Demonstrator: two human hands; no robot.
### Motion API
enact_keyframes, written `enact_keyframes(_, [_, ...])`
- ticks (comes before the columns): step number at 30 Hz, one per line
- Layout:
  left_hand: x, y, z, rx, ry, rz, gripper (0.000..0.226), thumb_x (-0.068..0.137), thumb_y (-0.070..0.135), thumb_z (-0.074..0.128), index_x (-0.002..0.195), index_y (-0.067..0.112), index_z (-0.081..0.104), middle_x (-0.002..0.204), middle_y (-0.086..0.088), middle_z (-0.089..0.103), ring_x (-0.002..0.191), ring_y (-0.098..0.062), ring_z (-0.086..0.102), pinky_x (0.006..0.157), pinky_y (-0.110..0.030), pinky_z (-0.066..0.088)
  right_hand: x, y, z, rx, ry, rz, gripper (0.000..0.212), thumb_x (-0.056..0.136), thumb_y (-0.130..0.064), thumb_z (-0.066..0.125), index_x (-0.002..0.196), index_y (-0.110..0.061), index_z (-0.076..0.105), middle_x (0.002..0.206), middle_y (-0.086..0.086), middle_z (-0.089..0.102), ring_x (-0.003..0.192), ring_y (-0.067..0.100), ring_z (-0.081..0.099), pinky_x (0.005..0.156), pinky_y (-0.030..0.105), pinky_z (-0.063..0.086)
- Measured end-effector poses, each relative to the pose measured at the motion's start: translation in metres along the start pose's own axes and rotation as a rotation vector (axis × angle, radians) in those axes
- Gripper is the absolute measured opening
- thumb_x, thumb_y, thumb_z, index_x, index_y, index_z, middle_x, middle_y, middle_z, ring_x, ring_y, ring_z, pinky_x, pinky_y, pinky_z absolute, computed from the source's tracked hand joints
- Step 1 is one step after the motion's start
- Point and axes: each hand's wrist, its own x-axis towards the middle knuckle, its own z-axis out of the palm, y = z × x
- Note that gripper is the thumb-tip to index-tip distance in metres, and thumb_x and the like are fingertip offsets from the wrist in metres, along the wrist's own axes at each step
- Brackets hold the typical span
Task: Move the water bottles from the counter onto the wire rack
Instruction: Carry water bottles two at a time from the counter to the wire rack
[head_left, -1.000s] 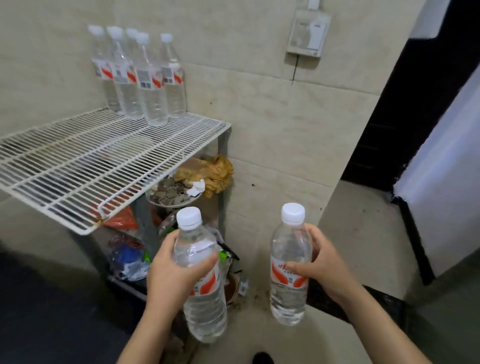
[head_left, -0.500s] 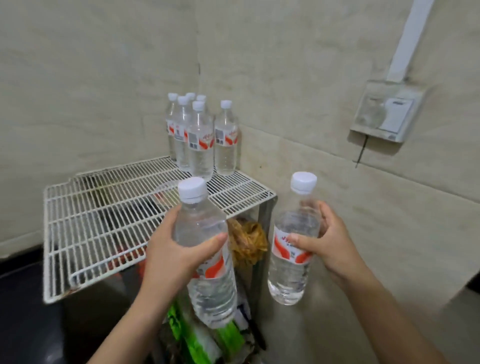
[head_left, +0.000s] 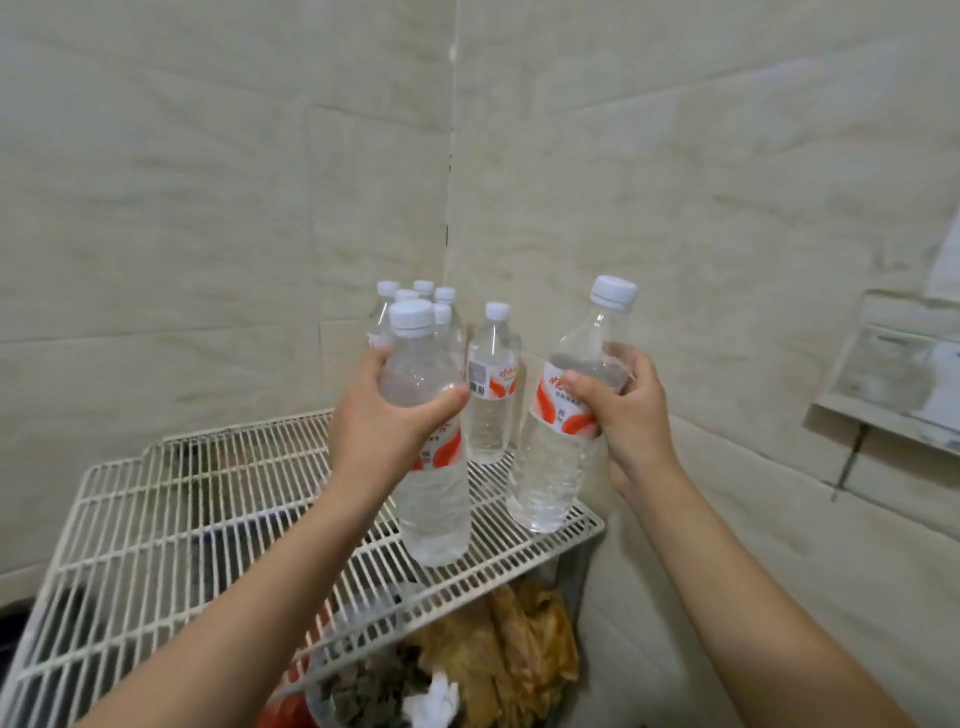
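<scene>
Bottle (head_left: 434, 499) in each hand's grip

I'm facing a corner where two walls of big beige marbled tiles (head_left: 208, 208) meet. To the right of that corner there's a clear-covered switch box (head_left: 893, 369) on the wall, with a thin dark wire hanging under it. Light's pretty soft and even.

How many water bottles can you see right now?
8: one in the left hand, one in the right hand, six on the wire rack by the corner; more may hide behind.
</scene>
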Motion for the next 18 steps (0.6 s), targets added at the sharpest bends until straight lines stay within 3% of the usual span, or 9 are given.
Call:
enact_keyframes(3, [0.018, -0.016, 0.018, 0.069, -0.011, -0.024, 0.077, 0.049, 0.061, 0.073, 0.116, 0.035, 0.046, 0.104, 0.013, 0.057, 0.097, -0.019, 0.061, 0.084, -0.047, 0.053, 0.014, 0.022, 0.005, -0.091, 0.027, 0.047, 0.053, 0.05, -0.04, 0.081, 0.091, -0.047, 0.05, 0.099, 0.0, 0.067, 0.076, 0.012, 0.07, 0.069, 0.037, 0.056])
enact_keyframes(4, [0.023, -0.021, 0.025, 0.078, -0.015, -0.035, 0.075, 0.052, 0.058, 0.074, 0.117, 0.034, 0.045, 0.101, 0.015, 0.055, 0.095, -0.017, 0.06, 0.084, -0.046, 0.053, 0.019, 0.026, 0.007, -0.105, 0.036, 0.061, 0.056, 0.046, -0.043, 0.082, 0.091, -0.05, 0.05, 0.1, 0.0, 0.067, 0.081, 0.016, 0.07, 0.073, 0.04, 0.056])
enact_keyframes(6, [0.032, -0.028, 0.038, 0.097, -0.009, -0.063, 0.077, 0.056, 0.055, 0.075, 0.122, 0.031, 0.043, 0.1, 0.018, 0.051, 0.093, -0.014, 0.057, 0.085, -0.046, 0.053, 0.034, 0.034, 0.01, -0.043, -0.007, 0.077, 0.055, 0.057, -0.024, 0.081, 0.097, -0.043, 0.05, 0.099, 0.002, 0.065, 0.084, 0.02, 0.068, 0.074, 0.04, 0.056])
enact_keyframes(8, [0.041, -0.032, 0.052, 0.103, 0.028, -0.089, 0.083, 0.049, 0.065, 0.07, 0.12, 0.033, 0.042, 0.103, 0.013, 0.057, 0.095, -0.017, 0.06, 0.085, -0.046, 0.053, 0.051, 0.041, 0.013, -0.021, -0.082, 0.09, 0.051, 0.063, -0.012, 0.078, 0.098, -0.037, 0.052, 0.097, 0.002, 0.066, 0.081, 0.019, 0.068, 0.073, 0.039, 0.055])
enact_keyframes(11, [0.049, -0.038, 0.072, 0.104, 0.107, -0.124, 0.08, 0.05, 0.067, 0.068, 0.117, 0.036, 0.039, 0.101, 0.015, 0.053, 0.1, -0.017, 0.059, 0.089, -0.045, 0.05, 0.072, 0.057, 0.018, -0.072, -0.132, 0.14, 0.052, 0.047, -0.034, 0.08, 0.091, -0.046, 0.056, 0.091, -0.005, 0.071, 0.078, 0.016, 0.071, 0.073, 0.039, 0.056])
enact_keyframes(12, [0.05, -0.04, 0.078, 0.108, 0.129, -0.12, 0.076, 0.053, 0.064, 0.069, 0.117, 0.036, 0.039, 0.101, 0.015, 0.053, 0.102, -0.017, 0.059, 0.09, -0.045, 0.049, 0.078, 0.064, 0.018, -0.068, -0.144, 0.153, 0.049, 0.048, -0.033, 0.08, 0.089, -0.045, 0.057, 0.088, -0.006, 0.072, 0.077, 0.015, 0.071, 0.071, 0.038, 0.056])
enact_keyframes(15, [0.056, -0.046, 0.089, 0.155, 0.133, -0.112, 0.077, 0.058, 0.06, 0.071, 0.123, 0.034, 0.038, 0.116, 0.009, 0.056, 0.109, -0.019, 0.057, 0.092, -0.044, 0.048, 0.092, 0.083, 0.017, 0.046, -0.227, 0.2, 0.043, 0.065, 0.001, 0.071, 0.092, -0.029, 0.059, 0.085, -0.002, 0.071, 0.069, 0.01, 0.07, 0.059, 0.027, 0.054])
enact_keyframes(18, [0.065, -0.05, 0.093, 0.24, 0.122, -0.117, 0.08, 0.061, 0.057, 0.072, 0.127, 0.029, 0.037, 0.129, 0.004, 0.053, 0.112, -0.021, 0.055, 0.09, -0.04, 0.049, 0.104, 0.091, 0.01, 0.199, -0.36, 0.309, 0.054, 0.057, 0.015, 0.064, 0.103, -0.014, 0.055, 0.092, 0.005, 0.067, 0.071, 0.013, 0.07, 0.056, 0.024, 0.055])
